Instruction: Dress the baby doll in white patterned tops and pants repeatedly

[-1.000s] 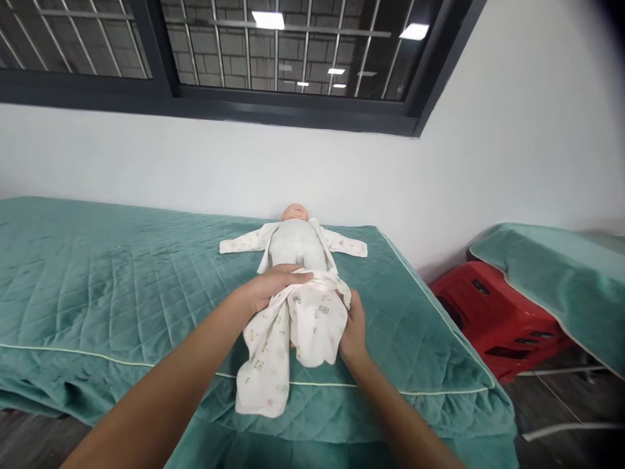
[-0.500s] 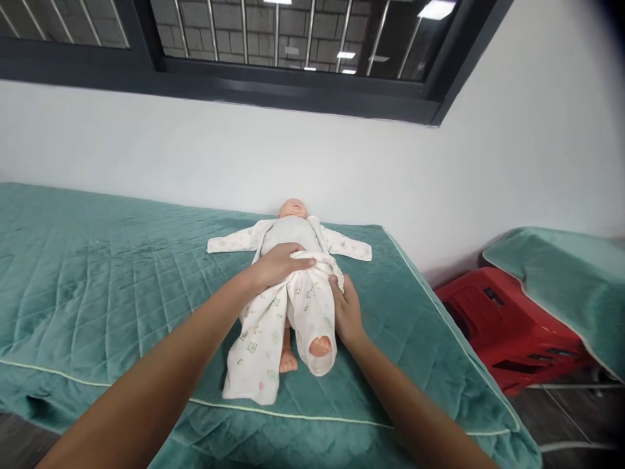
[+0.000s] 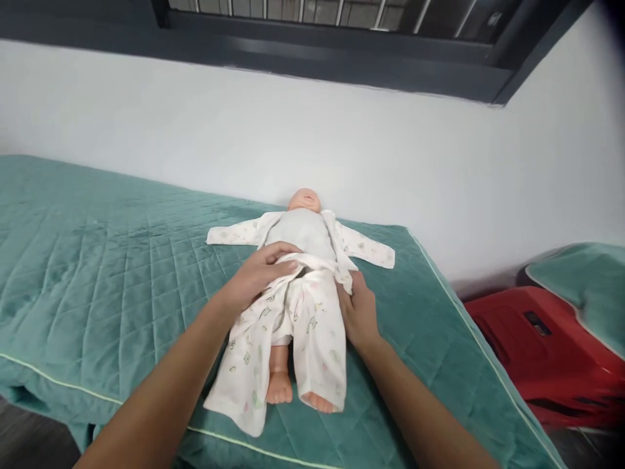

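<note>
A baby doll (image 3: 303,236) lies on its back on the green quilted cover, its head toward the wall. It wears a pale undershirt, with an open white printed jacket (image 3: 234,232) spread beneath. White printed baby trousers (image 3: 319,326) lie over its lower body. The right trouser leg has the doll's foot showing at the cuff; the other bare foot (image 3: 279,387) is outside the left trouser leg. My left hand (image 3: 258,277) pinches the waistband and lifts it slightly, leaving a gap. At the right hip my right hand (image 3: 360,309) closes on the trousers' side, fingers partly hidden.
The green quilted cover (image 3: 122,273) has a piped front and right edge. Behind it rises a white wall (image 3: 244,130) with a dark window frame (image 3: 342,62). To the right, below the edge, sits a red plastic object (image 3: 551,345) under a green cloth (image 3: 581,283).
The waistband by my left hand is pulled leftward and opened. The left trouser leg has shifted left, uncovering more of the bare leg. The right cuff lies lower over its foot. The view has tilted down.
</note>
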`<state>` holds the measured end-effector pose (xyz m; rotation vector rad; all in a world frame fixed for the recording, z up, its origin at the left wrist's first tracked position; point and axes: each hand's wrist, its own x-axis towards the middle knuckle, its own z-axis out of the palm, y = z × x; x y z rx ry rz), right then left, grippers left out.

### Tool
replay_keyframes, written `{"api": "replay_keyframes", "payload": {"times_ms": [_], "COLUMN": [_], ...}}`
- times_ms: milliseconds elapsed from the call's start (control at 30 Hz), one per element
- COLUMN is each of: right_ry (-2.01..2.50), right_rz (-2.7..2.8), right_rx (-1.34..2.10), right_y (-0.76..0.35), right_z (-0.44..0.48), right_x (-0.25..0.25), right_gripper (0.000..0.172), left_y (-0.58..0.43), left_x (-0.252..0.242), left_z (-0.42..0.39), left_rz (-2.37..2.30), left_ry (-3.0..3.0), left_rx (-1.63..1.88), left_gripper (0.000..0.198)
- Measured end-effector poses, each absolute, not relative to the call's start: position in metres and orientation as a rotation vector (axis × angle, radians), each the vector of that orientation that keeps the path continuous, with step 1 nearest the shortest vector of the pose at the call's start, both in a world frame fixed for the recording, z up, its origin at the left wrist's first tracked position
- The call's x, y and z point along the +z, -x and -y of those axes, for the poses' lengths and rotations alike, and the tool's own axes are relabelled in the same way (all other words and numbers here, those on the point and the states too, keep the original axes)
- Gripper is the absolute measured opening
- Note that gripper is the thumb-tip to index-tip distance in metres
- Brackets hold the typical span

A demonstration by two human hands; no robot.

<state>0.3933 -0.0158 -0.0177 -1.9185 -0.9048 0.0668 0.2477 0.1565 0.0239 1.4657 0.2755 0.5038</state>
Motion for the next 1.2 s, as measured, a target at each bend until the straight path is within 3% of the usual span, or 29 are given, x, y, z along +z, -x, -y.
{"api": "replay_keyframes", "payload": {"times_ms": [133, 300, 400, 600, 800, 1033, 1200], "right_ry": [2.006, 1.794, 1.764, 1.875, 1.632, 1.1, 1.055], "right_rz": [1.049, 1.282, 1.371, 1.553, 1.106, 0.725, 0.746], "right_rx": [-0.034, -0.268, -0.049, 0.612, 0.814, 1.038, 1.069], "right_y": [-0.399, -0.38, -0.37, -0.369, -0.377, -0.382, -0.383], "right_z": [0.017, 0.021, 0.009, -0.035, -0.044, -0.04, -0.04], "right_x": [-0.019, -0.009, 0.017, 0.072, 0.044, 0.032, 0.031], "right_gripper": [0.024, 0.025, 0.033, 0.033, 0.037, 0.033, 0.031], "left_y": [-0.239, -0.236, -0.236, -0.234, -0.234, -0.232, -0.234], "left_x": [0.005, -0.002, -0.003, -0.004, -0.002, 0.001, 0.003], "left_z": [-0.167, -0.168, -0.168, -0.167, -0.166, -0.17, -0.169], "left_rz": [-0.145, -0.089, -0.099, -0.13, -0.216, -0.098, -0.259], "left_ry": [-1.021, -0.935, -0.949, -0.965, -1.084, -1.25, -1.218], "left_rx": [0.399, 0.399, 0.381, 0.425, 0.464, 0.275, 0.261], "left_gripper": [0.038, 0.034, 0.038, 0.037, 0.033, 0.057, 0.047]}}
